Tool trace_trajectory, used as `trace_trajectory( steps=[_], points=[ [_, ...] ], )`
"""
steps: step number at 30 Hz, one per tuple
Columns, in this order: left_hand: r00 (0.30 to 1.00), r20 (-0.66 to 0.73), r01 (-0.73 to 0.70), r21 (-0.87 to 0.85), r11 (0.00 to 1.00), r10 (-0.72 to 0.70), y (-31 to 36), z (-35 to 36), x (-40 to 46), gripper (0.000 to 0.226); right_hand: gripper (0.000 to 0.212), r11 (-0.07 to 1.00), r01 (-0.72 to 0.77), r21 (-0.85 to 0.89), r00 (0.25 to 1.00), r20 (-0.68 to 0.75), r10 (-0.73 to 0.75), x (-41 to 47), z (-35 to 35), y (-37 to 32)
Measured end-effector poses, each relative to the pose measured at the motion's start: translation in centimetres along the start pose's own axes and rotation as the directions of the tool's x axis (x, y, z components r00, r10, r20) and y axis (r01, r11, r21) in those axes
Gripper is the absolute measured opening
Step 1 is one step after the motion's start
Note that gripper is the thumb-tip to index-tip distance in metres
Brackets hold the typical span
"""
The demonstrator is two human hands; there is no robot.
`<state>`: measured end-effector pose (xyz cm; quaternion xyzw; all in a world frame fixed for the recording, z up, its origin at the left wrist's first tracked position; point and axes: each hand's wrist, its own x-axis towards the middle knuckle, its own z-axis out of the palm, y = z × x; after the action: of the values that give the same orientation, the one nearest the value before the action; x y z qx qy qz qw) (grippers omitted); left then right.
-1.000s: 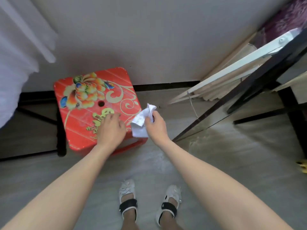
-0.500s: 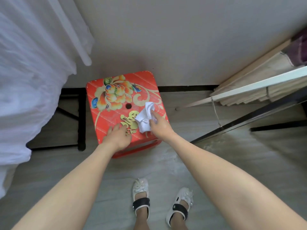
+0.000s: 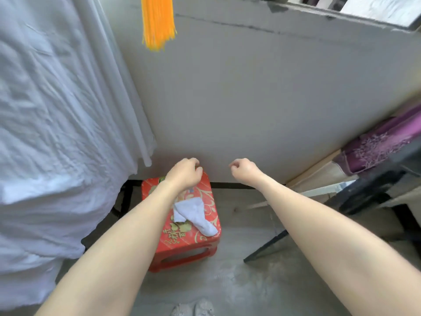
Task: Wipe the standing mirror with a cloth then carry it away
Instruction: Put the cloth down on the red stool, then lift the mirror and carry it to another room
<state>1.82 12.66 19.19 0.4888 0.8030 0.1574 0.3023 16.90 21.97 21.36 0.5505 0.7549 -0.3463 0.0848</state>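
Your left hand is raised in front of the pale wall, above the far edge of the red plastic stool, with its fingers curled under and holding nothing. Your right hand is up at the same height, well apart from the left, its fingers also loosely curled in and empty. Both forearms reach forward from the bottom corners of the view.

The crumpled white cloth lies on the stool's seat, which is printed with gold and floral patterns; the cloth's tail reaches the seat's right edge. Neither hand touches it.

The standing mirror with its white frame leans at the right, low against the wall, partly hidden behind your right forearm and a dark metal frame. A black bar slants across the grey floor between the stool and the mirror. Purple patterned fabric hangs over the furniture at the right. White bedding fills the left side, and an orange tassel hangs at the top. The toes of your pale shoes show at the bottom edge.
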Motion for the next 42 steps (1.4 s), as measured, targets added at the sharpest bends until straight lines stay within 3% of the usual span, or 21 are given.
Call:
trace_trajectory(
  steps=[8,11,15,19,23,25,29,31,36,39,42],
  points=[
    [0.969,-0.134,-0.210,-0.013,0.978,0.206,7.9,-11.1,2.3,0.034,0.035,0.993,0.051,-0.104,0.977,-0.201,-0.072,-1.9,-12.5,-5.7],
    [0.942,-0.149,-0.306,-0.021,0.952,0.300,10.9,-14.4,4.0,0.032,0.036,0.986,0.034,-0.164,0.928,-0.362,-0.092,-3.4,-17.5,-7.2],
    [0.901,-0.143,-0.418,-0.041,0.908,0.409,15.1,-16.5,5.6,0.033,0.033,0.938,-0.113,-0.328,0.825,-0.558,-0.096,-6.0,-23.8,-7.3],
    [0.882,-0.112,-0.469,-0.115,0.876,0.458,19.4,-16.0,6.1,0.036,0.028,0.670,-0.373,-0.641,0.765,-0.622,-0.169,-9.8,-28.0,-5.6],
    [0.848,-0.063,-0.529,-0.149,0.836,0.526,24.3,-14.6,5.9,0.036,0.021,0.470,-0.522,-0.711,0.732,-0.657,-0.181,-13.7,-30.1,-3.4],
    [0.825,-0.049,-0.564,-0.132,0.815,0.563,26.2,-14.1,5.9,0.036,0.012,0.309,-0.616,-0.725,0.706,-0.682,-0.191,-15.3,-30.2,-2.6],
    [0.791,-0.026,-0.610,-0.097,0.786,0.611,29.4,-13.6,5.6,0.036,0.000,0.141,-0.647,-0.749,0.728,-0.662,-0.179,-17.9,-30.2,-1.4],
    [0.778,-0.018,-0.627,-0.076,0.775,0.628,30.5,-13.2,5.4,0.036,0.007,0.087,-0.613,-0.785,0.759,-0.616,-0.211,-18.4,-30.2,-0.5],
    [0.748,0.018,-0.661,-0.058,0.748,0.663,32.7,-12.1,4.5,0.037,0.007,0.066,-0.651,-0.757,0.695,-0.628,-0.350,-19.7,-29.8,0.4],
    [0.724,0.018,-0.688,-0.060,0.723,0.690,34.1,-11.8,3.8,0.036,0.009,0.142,-0.663,-0.735,0.612,-0.641,-0.463,-20.7,-29.8,1.3],
    [0.696,0.022,-0.715,-0.059,0.696,0.717,35.5,-11.5,3.1,0.036,0.032,0.240,-0.681,-0.692,0.531,-0.692,-0.489,-22.2,-29.6,2.1]
  ],
)
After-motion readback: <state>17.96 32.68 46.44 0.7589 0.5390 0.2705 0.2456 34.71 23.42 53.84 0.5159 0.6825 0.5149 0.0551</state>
